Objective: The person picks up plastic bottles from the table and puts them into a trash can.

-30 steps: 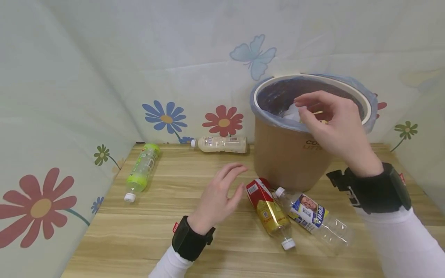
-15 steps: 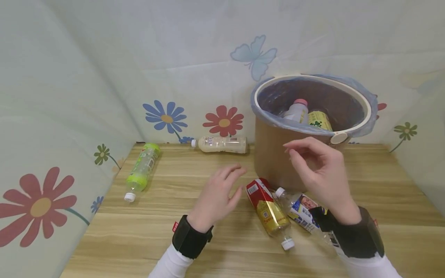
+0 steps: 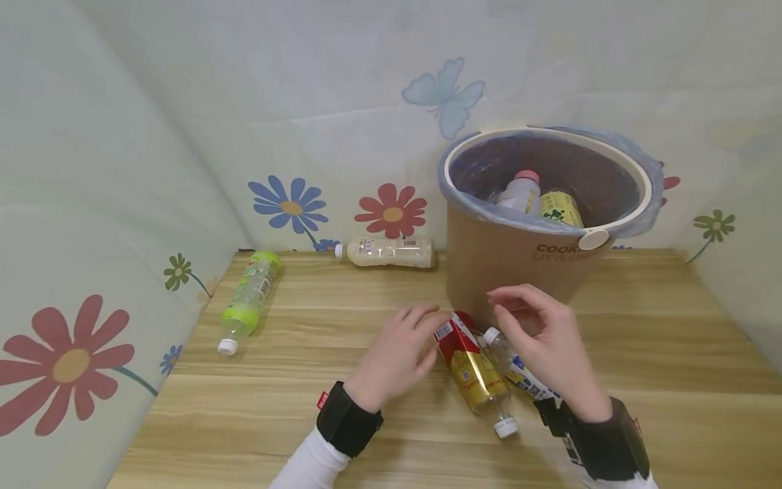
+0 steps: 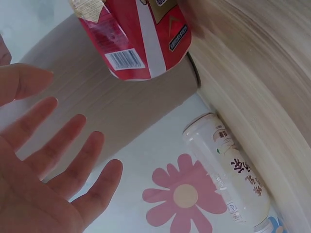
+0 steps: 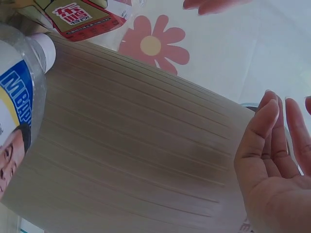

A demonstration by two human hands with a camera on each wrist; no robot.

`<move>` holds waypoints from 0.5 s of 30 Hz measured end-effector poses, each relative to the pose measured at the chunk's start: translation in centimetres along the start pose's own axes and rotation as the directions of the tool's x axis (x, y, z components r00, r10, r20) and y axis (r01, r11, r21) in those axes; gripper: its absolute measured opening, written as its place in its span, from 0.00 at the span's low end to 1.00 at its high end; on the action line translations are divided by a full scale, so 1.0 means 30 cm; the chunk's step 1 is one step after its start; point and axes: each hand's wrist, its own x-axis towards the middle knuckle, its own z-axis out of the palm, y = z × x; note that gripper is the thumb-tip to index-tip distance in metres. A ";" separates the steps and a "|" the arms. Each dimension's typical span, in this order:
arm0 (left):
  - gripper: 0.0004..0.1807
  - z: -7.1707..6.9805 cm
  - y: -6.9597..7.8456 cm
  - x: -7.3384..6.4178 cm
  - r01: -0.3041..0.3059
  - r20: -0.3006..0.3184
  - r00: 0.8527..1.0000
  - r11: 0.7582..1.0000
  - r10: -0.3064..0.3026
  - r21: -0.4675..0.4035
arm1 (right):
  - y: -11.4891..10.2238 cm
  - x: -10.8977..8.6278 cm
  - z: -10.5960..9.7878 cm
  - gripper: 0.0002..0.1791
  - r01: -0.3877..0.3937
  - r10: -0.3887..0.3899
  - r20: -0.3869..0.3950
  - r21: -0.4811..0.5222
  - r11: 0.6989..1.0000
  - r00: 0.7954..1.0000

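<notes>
In the head view, we see our left hand (image 3: pixel 400 353) released, fingers relaxed, just beside the barcoded end of a red-and-gold bottle (image 3: pixel 473 373) lying on the wooden counter (image 3: pixel 275 421). Our right hand (image 3: pixel 546 343), loosely bent and released too, hangs over a clear bottle (image 3: pixel 501 354) with a blue-and-white label, partly hiding it. Both bottles lie near the foot of a brown bin (image 3: pixel 489 272), which holds a pink-capped bottle (image 3: pixel 521 195) and a yellow-labelled container (image 3: pixel 561 207). A cream bottle (image 3: pixel 387 252) lies along the back wall, and a green-labelled bottle (image 3: pixel 250 302) at the left.

In the left wrist view, our fingers are spread, with a gap between them and the red bottle end.

In the right wrist view, our fingers are half curled, well apart from the clear bottle's white cap.
</notes>
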 end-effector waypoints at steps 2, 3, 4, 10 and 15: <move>0.27 0.007 0.003 0.002 -0.005 0.007 1.000 1.000 0.005 0.023 | 0.006 0.002 0.004 0.13 0.001 -0.001 0.009 -0.008 1.000 1.000; 0.27 0.010 0.005 0.004 -0.012 0.012 1.000 0.999 0.011 0.037 | 0.009 0.003 0.005 0.13 -0.001 0.001 0.010 -0.008 1.000 1.000; 0.28 0.013 0.009 0.007 -0.018 0.018 1.000 0.998 0.017 0.052 | 0.011 0.004 0.004 0.13 -0.001 0.001 0.010 -0.013 1.000 1.000; 0.30 0.039 0.036 0.030 -0.048 0.079 0.996 0.995 0.041 0.087 | 0.019 0.005 -0.002 0.12 -0.007 0.008 0.018 -0.034 0.999 1.000; 0.32 0.070 0.059 0.054 -0.092 0.124 0.989 0.992 0.081 0.084 | 0.023 0.004 -0.008 0.12 -0.013 0.014 0.011 -0.034 0.999 1.000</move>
